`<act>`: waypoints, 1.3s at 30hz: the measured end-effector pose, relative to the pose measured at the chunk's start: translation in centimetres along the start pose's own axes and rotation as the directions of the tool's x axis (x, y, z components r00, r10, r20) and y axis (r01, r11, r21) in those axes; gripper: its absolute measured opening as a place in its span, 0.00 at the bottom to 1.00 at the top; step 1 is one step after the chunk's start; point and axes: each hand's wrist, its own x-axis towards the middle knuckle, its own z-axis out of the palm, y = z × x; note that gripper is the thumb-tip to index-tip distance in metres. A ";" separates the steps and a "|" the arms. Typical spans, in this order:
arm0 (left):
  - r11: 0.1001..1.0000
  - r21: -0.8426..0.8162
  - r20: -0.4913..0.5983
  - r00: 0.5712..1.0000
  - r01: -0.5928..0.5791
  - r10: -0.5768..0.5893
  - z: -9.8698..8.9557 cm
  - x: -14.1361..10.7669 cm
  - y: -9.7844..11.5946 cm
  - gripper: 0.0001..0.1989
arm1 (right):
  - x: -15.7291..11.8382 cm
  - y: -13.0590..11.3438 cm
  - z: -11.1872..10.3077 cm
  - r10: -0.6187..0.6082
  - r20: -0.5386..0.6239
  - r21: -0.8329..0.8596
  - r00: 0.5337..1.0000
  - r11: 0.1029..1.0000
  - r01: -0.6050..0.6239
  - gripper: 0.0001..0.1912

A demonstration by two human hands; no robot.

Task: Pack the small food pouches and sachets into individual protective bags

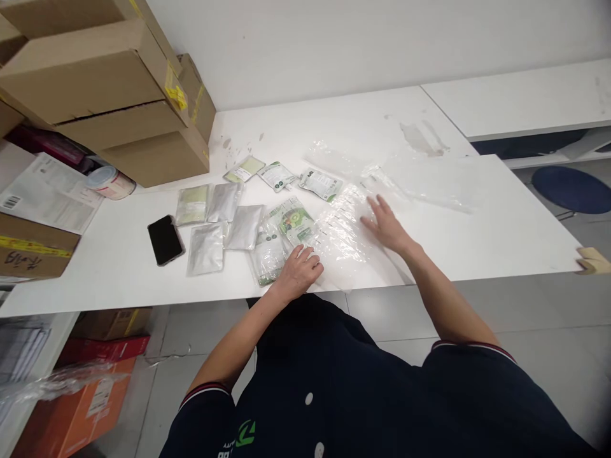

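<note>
My left hand (300, 272) rests with fingers apart at the near edge of a clear plastic sheet (348, 222), beside a wrapped green-and-white pouch (268, 256). Another green pouch with a fruit picture (293, 219) lies just beyond it, partly under clear film. On the sheet's right side lies my right hand (386, 226), open, fingers spread. Two spouted pouches, one left (277, 176) and one right (321, 184), lie farther back. Several flat silver packets (244, 227) and a yellow-green packet (192, 205) are spread to the left.
A black phone (165, 240) lies on the white table (119, 280) at left. Stacked cardboard boxes (157, 137) and a round tub (111, 182) stand behind it. More clear plastic (434, 181) stretches right. A blue stool (571, 189) stands beyond the right end.
</note>
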 end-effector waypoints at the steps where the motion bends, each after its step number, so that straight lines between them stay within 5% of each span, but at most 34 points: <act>1: 1.000 -0.011 0.014 1.000 -0.004 0.005 0.0 -0.1 0.4 0.14 | 1.0 0.3 -0.2 0.106 -0.059 -0.033 0.993 0.994 -0.108 0.38; 3: 1.000 -0.019 0.041 0.999 -0.015 0.015 0.2 -0.1 1.2 0.13 | 2.8 0.2 -0.6 0.226 -0.193 -0.115 0.955 0.961 -0.251 0.36; 6: 0.999 -0.003 0.061 0.997 -0.040 0.040 0.6 0.2 2.3 0.12 | 5.5 -1.7 -0.6 0.048 -0.341 -0.191 0.939 0.974 -0.119 0.24; 10: 0.998 0.033 0.067 0.997 -0.047 0.045 1.3 0.9 3.4 0.12 | 9.7 -5.7 2.0 -0.215 -0.121 -0.192 0.969 0.963 0.189 0.29; 12: 0.998 0.043 0.065 0.997 -0.035 0.032 1.6 1.1 3.8 0.12 | 12.0 -7.4 3.9 -0.203 0.014 -0.245 0.979 0.949 0.200 0.33; 15: 1.000 0.030 0.053 0.999 -0.009 0.007 2.1 1.0 4.2 0.12 | 14.9 -8.8 5.9 -0.144 0.085 -0.303 0.986 0.939 0.163 0.24; 19: 1.000 -0.008 0.057 0.998 0.021 -0.021 2.5 0.3 4.3 0.14 | 16.5 -8.4 4.4 -0.113 0.019 -0.294 0.993 0.949 0.114 0.20; 23: 0.994 -0.025 0.039 0.994 0.103 -0.102 2.7 0.0 4.4 0.17 | 12.3 -5.3 -0.5 -0.108 -0.294 -0.032 0.950 0.994 0.103 0.20; 26: 0.986 -0.073 0.020 0.988 0.153 -0.152 3.1 0.3 4.5 0.18 | 5.4 -2.6 -3.4 -0.086 -0.344 0.199 0.935 0.966 0.162 0.21; 31: 0.966 -0.155 -0.118 0.967 0.206 -0.225 3.7 1.0 4.6 0.13 | -3.8 0.3 -3.4 -0.061 0.093 0.442 0.994 0.897 0.013 0.20; 39: 0.978 -0.105 -0.284 0.937 0.180 -0.203 3.5 0.0 3.5 0.10 | -5.2 0.8 -0.6 -0.068 0.435 0.486 0.898 0.857 -0.170 0.21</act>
